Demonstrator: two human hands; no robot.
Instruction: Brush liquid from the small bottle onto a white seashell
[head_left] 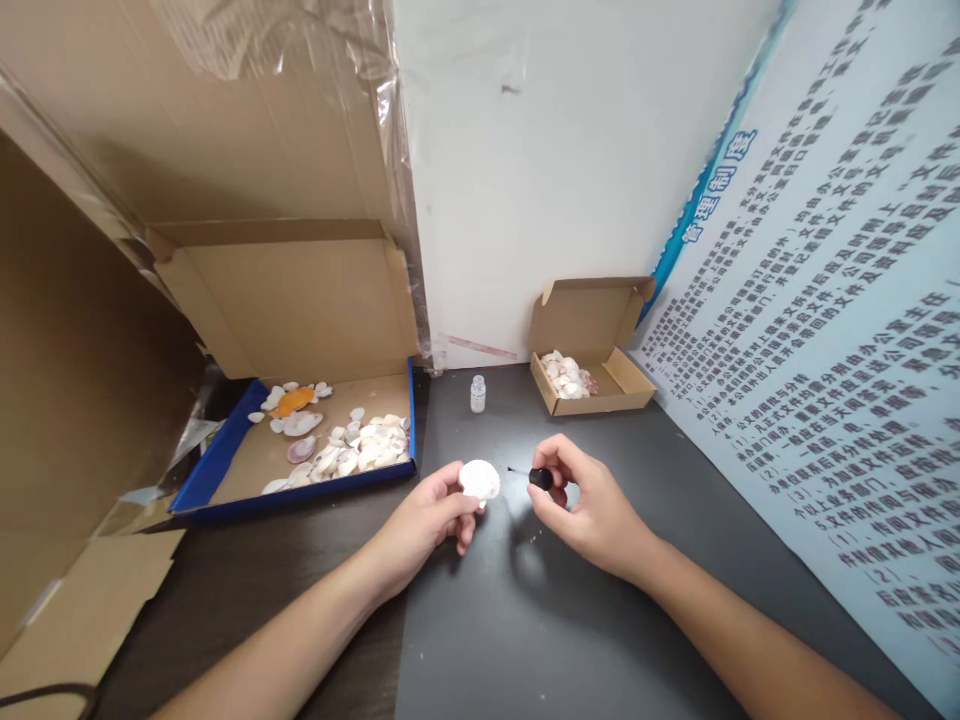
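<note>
Between the thumb and fingers of my left hand point(439, 510) is a white scallop shell point(480, 481), held above the dark table. My right hand point(589, 500) pinches a black brush cap point(541, 479), whose thin stem and small dark tip point left at the shell. A short gap separates the tip from the shell. Behind both hands a small clear bottle point(478, 394) with a label stands upright, its neck uncapped.
On the left lies an open blue-edged box point(300, 488) with loose shells and an orange piece point(292, 402). A smaller open cardboard box point(604, 404) with shells stands at the back right. A white wall panel point(585, 150) and a printed poster point(840, 330) border the table point(480, 650).
</note>
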